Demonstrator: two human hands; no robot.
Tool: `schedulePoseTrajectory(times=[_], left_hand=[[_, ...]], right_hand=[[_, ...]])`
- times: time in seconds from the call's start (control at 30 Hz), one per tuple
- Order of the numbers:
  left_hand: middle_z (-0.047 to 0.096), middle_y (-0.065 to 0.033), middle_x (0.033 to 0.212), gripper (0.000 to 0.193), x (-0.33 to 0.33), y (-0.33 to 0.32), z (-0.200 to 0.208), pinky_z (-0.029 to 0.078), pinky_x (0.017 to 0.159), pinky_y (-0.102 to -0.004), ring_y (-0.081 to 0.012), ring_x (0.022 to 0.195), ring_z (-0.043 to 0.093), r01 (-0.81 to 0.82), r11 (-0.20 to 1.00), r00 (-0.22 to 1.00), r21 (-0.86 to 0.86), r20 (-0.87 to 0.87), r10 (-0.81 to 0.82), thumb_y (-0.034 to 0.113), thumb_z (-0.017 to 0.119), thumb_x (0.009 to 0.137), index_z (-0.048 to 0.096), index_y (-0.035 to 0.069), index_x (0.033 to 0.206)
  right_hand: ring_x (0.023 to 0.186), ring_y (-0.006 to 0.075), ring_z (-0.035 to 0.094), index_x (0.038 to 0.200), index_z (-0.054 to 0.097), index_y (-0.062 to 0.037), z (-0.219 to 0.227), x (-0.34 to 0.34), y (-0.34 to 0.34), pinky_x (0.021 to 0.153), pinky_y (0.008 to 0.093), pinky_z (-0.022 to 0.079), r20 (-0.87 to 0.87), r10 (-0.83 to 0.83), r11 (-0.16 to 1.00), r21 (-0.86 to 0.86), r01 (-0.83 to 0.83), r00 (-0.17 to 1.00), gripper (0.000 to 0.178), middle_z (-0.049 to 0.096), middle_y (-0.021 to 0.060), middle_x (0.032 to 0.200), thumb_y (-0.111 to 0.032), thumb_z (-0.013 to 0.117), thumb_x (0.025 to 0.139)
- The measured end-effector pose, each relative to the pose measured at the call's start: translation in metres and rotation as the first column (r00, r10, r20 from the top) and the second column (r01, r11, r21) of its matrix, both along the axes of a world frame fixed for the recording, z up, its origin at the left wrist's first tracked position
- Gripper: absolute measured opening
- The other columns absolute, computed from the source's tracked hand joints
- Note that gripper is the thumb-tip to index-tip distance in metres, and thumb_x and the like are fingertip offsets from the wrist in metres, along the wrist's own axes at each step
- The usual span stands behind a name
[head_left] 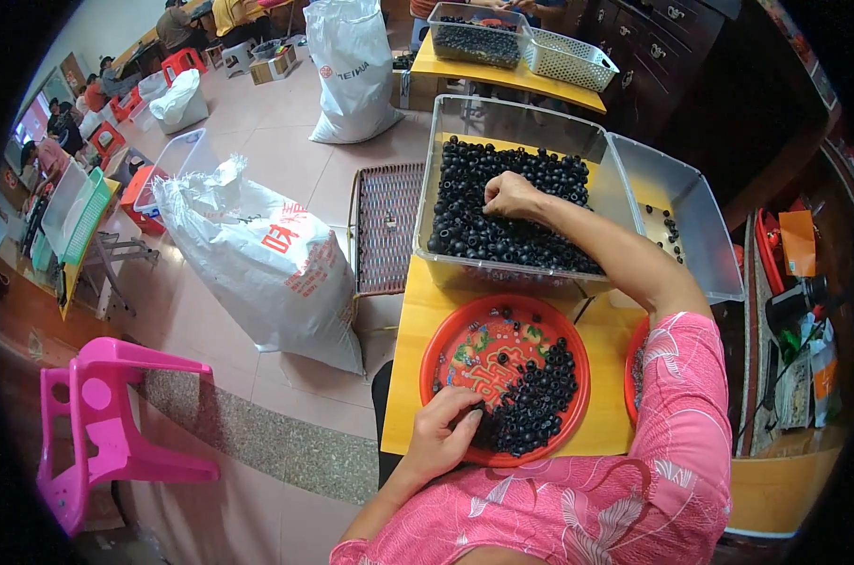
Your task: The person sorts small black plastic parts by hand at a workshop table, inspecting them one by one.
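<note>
My right hand [514,196] reaches over a clear plastic bin [514,113] full of small black ring-shaped pieces [540,247]. Its fingers are curled together, and whatever they hold is hidden. Below the bin, a round red tray [582,377] with a printed pattern carries a heap of similar black pieces [538,405], thickest along its right and near side. At the tray's near left rim is my left hand [443,433], its fingers bent inward against dark pieces. I cannot make out what lies between its thumb and fingers.
A second clear bin [705,202] with a few black pieces adjoins the full one on the yellow table [410,330]. Left of the table stand a white sack [257,259], a woven seat [389,221] and a pink stool [116,414]. Other people work beyond.
</note>
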State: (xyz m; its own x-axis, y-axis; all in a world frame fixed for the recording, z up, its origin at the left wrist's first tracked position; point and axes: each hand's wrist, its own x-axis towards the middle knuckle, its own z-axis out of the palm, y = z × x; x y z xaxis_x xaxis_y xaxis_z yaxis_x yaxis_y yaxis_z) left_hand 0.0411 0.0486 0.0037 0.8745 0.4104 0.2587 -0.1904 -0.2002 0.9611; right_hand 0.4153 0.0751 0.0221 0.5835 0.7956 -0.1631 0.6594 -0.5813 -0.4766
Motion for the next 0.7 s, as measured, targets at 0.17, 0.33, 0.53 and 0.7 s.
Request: schedulePoseTrajectory(times=[0.17, 0.33, 0.53, 0.7], left_hand=[[0.058, -0.0142, 0.084, 0.018, -0.001, 0.0, 0.001, 0.046, 0.069, -0.0292, -0.0241, 0.079, 0.058, 0.01, 1.0, 1.0, 0.0, -0.003, -0.01, -0.005, 0.058, 0.073, 0.057, -0.004, 0.091], [0.058, -0.0138, 0.084, 0.016, -0.001, -0.004, -0.001, 0.046, 0.069, -0.0289, -0.0231, 0.078, 0.058, -0.004, 1.0, 1.0, 0.006, 0.001, 0.004, -0.004, 0.058, 0.073, 0.057, -0.004, 0.089], [0.057, -0.0116, 0.086, 0.017, -0.009, -0.012, 0.003, 0.044, 0.068, -0.0255, -0.0182, 0.077, 0.056, -0.039, 0.999, 0.998, 0.002, 0.052, 0.039, -0.005, 0.056, 0.074, 0.057, -0.004, 0.091], [0.054, -0.0084, 0.087, 0.016, -0.018, -0.015, -0.002, 0.044, 0.066, -0.0231, -0.0137, 0.077, 0.055, -0.015, 0.988, 1.0, -0.157, 0.005, 0.016, -0.004, 0.055, 0.077, 0.056, -0.005, 0.093]], right_hand=[[0.046, 0.0066, 0.042, 0.07, 0.057, -0.0058, 0.042, 0.012, -0.016, 0.04, 0.0219, 0.033, -0.644, 0.021, 0.997, 0.074, 0.035, 0.765, 0.011, 0.049, 0.0, 0.056, -0.012, 0.065, 0.074], [0.046, 0.0062, 0.044, 0.08, 0.053, -0.0059, 0.088, -0.006, -0.051, 0.04, 0.0191, 0.034, -0.761, 0.104, 0.983, 0.178, 0.051, 0.64, 0.012, 0.053, 0.0031, 0.061, -0.015, 0.06, 0.081], [0.049, 0.006, 0.046, 0.08, 0.055, -0.0049, 0.13, -0.035, -0.13, 0.041, 0.0185, 0.034, -0.595, 0.125, 0.962, 0.268, 0.049, 0.794, 0.017, 0.057, 0.004, 0.066, -0.022, 0.057, 0.084], [0.051, 0.0056, 0.045, 0.081, 0.053, -0.0059, 0.149, -0.024, -0.22, 0.041, 0.0177, 0.033, -0.289, -0.178, 0.923, 0.283, 0.262, 0.941, 0.013, 0.053, 0.0022, 0.065, -0.018, 0.056, 0.082]])
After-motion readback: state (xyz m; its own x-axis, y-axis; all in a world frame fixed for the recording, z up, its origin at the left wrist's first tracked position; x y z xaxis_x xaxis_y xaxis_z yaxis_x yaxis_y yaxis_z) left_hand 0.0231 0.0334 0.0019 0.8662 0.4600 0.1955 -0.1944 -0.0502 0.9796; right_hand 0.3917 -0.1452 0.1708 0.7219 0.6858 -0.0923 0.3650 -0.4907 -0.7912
